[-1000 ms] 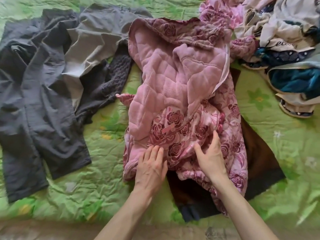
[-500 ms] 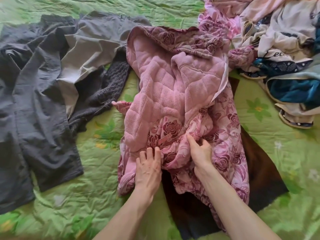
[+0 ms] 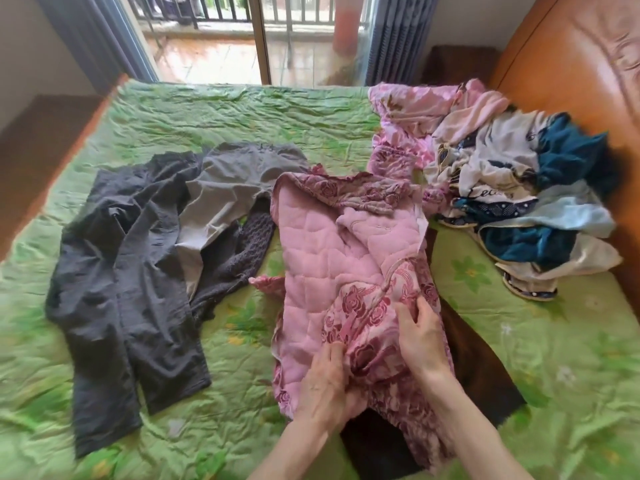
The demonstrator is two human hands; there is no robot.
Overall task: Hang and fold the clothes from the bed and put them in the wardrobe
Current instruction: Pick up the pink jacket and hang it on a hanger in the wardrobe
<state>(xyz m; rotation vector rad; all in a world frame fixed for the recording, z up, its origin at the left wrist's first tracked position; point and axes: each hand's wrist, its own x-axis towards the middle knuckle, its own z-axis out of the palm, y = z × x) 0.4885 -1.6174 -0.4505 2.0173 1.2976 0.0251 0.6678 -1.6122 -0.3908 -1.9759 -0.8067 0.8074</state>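
A pink quilted garment (image 3: 322,258) with a dark rose print lies crumpled in the middle of the green bed cover (image 3: 221,116), its fleecy inside turned up. My left hand (image 3: 323,386) lies on its lower hem, fingers bunching the printed cloth. My right hand (image 3: 420,337) grips a fold of the rose fabric just to the right. A dark brown garment (image 3: 485,368) lies flat under the pink one. Dark grey trousers (image 3: 114,299), a light grey piece (image 3: 221,192) and a dark knit (image 3: 239,258) lie to the left.
A heap of mixed clothes (image 3: 512,188), pink, white and teal, sits at the right by the orange headboard (image 3: 571,74). Beyond the bed stand grey curtains (image 3: 398,36) and a glass balcony door (image 3: 214,39). Brown floor (image 3: 38,140) shows at the left.
The view has tilted up, showing the balcony door and headboard. Both hands have gathered more of the pink garment's lower part; the right hand has shifted up onto a raised fold.
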